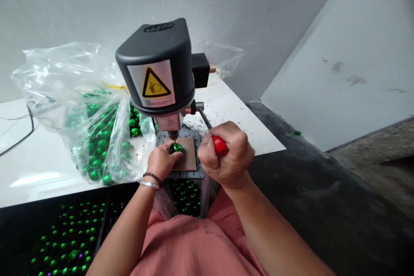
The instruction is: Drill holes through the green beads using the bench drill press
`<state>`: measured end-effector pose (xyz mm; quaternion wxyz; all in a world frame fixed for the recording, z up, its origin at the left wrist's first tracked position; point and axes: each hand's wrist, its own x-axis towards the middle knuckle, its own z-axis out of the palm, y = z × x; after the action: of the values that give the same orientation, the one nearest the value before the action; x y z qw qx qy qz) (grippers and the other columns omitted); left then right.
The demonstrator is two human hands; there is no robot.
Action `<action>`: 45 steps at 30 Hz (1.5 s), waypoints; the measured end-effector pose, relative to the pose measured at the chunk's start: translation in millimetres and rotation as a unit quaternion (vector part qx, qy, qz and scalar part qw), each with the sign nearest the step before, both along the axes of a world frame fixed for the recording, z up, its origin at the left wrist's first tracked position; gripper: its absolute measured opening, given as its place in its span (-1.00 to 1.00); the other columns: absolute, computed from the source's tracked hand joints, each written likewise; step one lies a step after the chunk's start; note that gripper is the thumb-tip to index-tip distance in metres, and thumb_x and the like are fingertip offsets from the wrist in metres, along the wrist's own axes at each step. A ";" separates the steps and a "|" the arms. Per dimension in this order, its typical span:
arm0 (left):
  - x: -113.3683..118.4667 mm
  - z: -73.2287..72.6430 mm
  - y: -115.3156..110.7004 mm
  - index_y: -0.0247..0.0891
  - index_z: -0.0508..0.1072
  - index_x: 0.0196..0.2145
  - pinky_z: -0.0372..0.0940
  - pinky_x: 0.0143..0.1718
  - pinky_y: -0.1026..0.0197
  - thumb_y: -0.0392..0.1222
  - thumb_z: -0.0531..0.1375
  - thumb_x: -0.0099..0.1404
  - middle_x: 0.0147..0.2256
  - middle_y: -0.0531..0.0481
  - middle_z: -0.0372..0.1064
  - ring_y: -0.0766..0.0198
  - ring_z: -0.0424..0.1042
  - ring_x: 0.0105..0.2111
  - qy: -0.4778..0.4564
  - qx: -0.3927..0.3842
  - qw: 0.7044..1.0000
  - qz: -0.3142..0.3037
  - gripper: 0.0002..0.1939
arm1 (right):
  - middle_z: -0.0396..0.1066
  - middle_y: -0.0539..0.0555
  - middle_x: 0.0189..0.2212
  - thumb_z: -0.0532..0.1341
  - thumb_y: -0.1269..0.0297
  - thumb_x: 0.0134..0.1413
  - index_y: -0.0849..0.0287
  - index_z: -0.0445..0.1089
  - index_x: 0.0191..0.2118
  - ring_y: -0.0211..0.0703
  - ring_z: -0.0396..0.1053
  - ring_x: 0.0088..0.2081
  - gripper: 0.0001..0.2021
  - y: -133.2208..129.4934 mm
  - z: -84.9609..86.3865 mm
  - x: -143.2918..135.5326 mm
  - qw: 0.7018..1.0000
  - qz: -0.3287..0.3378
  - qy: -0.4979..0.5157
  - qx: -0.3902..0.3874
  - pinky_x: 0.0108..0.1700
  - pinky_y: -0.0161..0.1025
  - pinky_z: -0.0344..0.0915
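Note:
My left hand [162,160] pinches a shiny green ball [177,148] between thumb and fingers. The ball sits on a brown board [189,159], right under the chuck [173,135] of a small black drill press [155,69]. Whether the bit touches the ball, I cannot tell. To the right, my right hand [228,155] is closed around the red knob [220,145] of the press's feed lever [205,118]. The board rests on the grey slotted base [197,172] of the press.
A clear plastic bag [51,73] of green balls lies left of the press on the white table [255,127]. Dark shavings are scattered around the base. More green balls [69,228] are below the table edge, and a loose ball [297,133] lies on the floor.

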<state>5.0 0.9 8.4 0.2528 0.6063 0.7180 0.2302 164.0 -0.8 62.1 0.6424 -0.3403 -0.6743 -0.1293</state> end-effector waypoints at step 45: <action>-20.3 22.5 -32.1 -0.44 0.39 -0.27 0.40 -0.16 0.13 -0.44 0.03 0.20 -0.39 -0.13 0.40 0.27 0.45 -0.33 -0.689 -0.108 0.687 0.205 -0.82 | 0.11 -0.13 -0.56 0.04 0.11 0.13 0.15 0.19 -0.39 -0.51 0.12 -0.55 -0.79 23.5 56.7 -9.8 0.989 0.044 0.121 -0.075 -0.50 -0.44 0.17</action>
<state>-15.3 -31.2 30.9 0.6865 0.0833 0.4684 0.5499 154.2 22.7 118.8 0.6970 -0.3709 -0.6136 -0.0078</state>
